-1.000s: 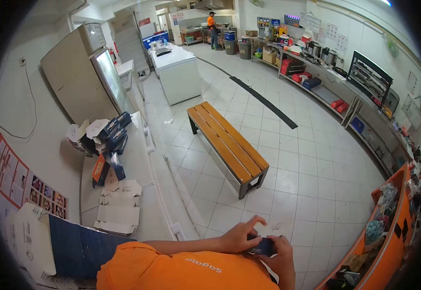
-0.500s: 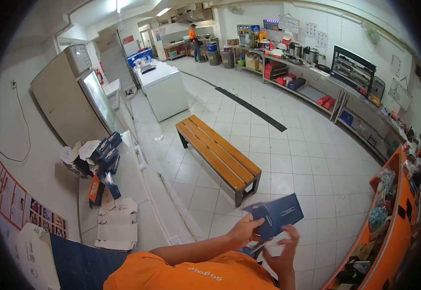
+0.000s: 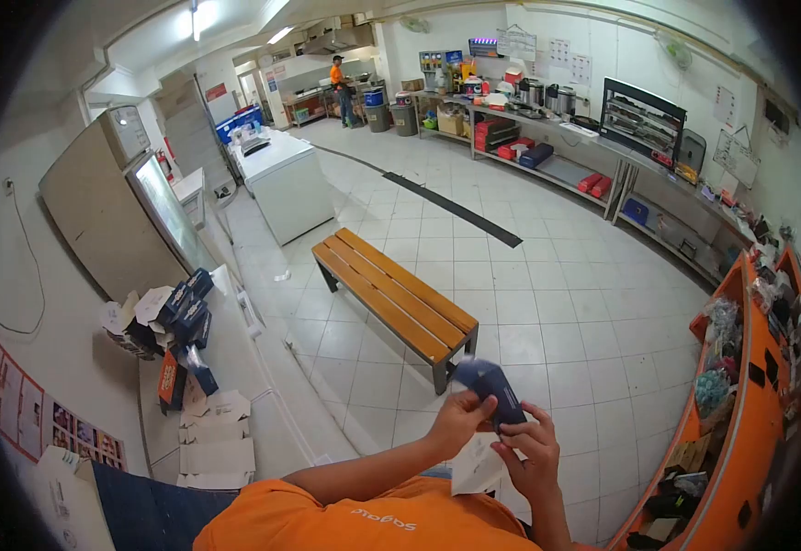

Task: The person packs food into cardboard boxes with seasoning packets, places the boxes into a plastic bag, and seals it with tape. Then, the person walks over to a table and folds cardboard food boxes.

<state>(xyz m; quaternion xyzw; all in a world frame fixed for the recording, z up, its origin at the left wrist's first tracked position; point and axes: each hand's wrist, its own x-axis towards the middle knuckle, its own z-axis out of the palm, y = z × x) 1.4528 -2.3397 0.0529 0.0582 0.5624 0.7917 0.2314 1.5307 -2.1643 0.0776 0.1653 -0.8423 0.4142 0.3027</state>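
Observation:
Between my two hands is a dark blue cardboard box, partly folded, with small pale print on its side. A white inner flap hangs below it. My left hand grips the near left side, thumb on the blue face. Fingers of my right hand close on the lower right end, by the flap. On the ledge to the left lie flat unfolded cartons, white side up. Behind them is a pile of folded blue boxes, with an orange-and-blue box among them.
A wooden slatted bench stands ahead of me. Beyond it are a white chest freezer and a fridge. Orange shelving runs along the right, steel counters behind. Another person stands far back.
The blue cardboard has been folded from a spread panel into a narrower box shape, and its white flap now shows below. My right hand has closed onto it. The view has shifted slightly.

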